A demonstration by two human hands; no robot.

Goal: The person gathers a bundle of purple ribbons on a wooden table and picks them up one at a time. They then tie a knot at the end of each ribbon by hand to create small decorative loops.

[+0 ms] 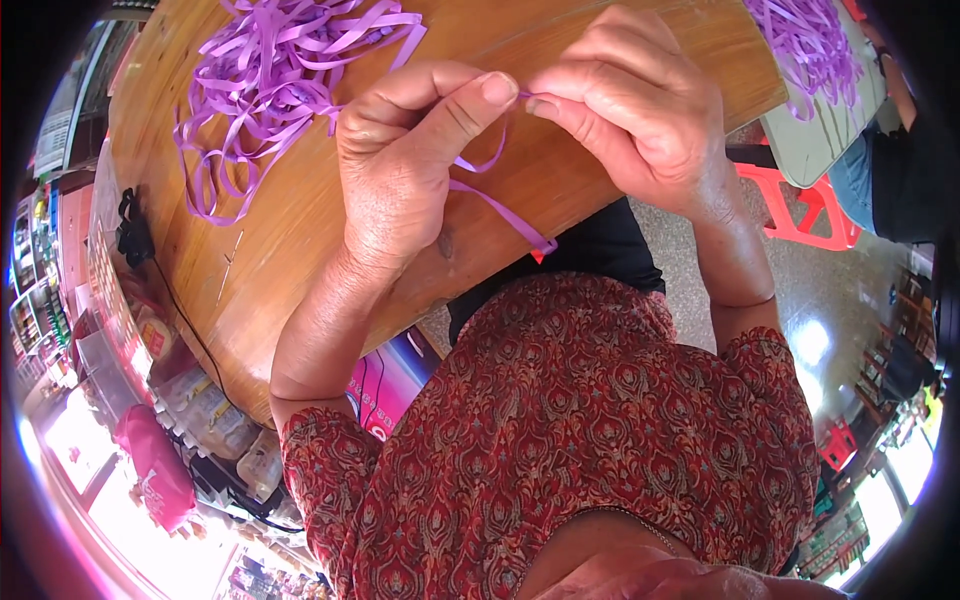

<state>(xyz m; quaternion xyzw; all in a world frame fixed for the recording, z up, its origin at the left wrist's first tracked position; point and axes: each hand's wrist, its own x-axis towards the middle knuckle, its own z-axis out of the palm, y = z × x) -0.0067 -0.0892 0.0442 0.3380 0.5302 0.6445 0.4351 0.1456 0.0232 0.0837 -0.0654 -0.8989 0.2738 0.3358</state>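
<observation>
A narrow purple ribbon [505,213] runs across the wooden table's front part, and its end reaches the edge near my body. My left hand [405,155] pinches the ribbon between thumb and forefinger. Just to the right, my right hand [640,115] pinches it too, fingertips almost touching the left ones. Only a short bit of ribbon shows between the two pinches; how it is folded or joined there is too small to tell. A loose, tangled pile of purple ribbons [270,85] lies beyond my left hand.
The wooden table [530,40] fills the front. A thin rod-like piece [229,264] and a black cable [190,325] lie at its left. At right, more purple ribbons [808,50] rest near a pale table [825,140], with a red stool [800,205] and another person [895,170].
</observation>
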